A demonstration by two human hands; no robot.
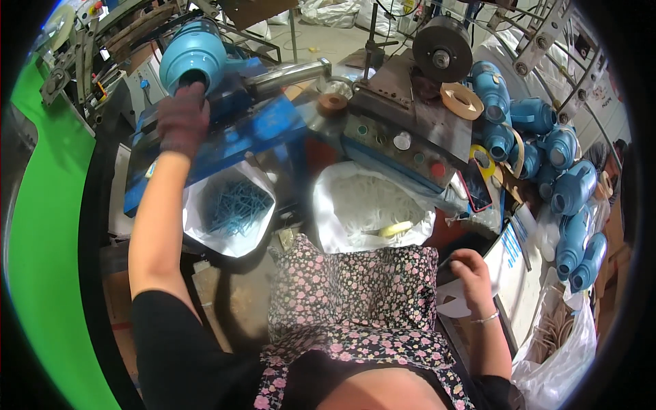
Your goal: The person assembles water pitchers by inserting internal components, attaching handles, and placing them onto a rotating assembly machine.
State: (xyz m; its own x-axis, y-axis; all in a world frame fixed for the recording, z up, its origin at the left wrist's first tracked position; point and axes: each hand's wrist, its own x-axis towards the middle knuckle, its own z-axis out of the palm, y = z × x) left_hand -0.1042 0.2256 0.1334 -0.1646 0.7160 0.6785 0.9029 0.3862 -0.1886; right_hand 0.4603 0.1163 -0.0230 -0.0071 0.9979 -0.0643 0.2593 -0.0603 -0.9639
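My left hand (183, 121), in a dark reddish glove, reaches far forward at the upper left. It is closed at the dark mouth of a large light-blue plastic jug (194, 53); the fingertips are partly hidden there. The jug lies with its mouth toward me, above a blue metal machine table (280, 123). My bare right hand (473, 279) is at the lower right, beside the floral apron (355, 287). Its fingers are loosely bent and apart, with nothing visible in them. A white sheet-like piece (456, 309) is just below it.
A white bag of blue plastic strips (239, 205) stands left of centre. Beside it, another white bag (328, 219) holds pale scraps and a yellow roll. A machine (396, 143) with knobs and a black wheel (441, 49) rises behind. Several blue jugs (572, 188) are piled right, near a phone (475, 184).
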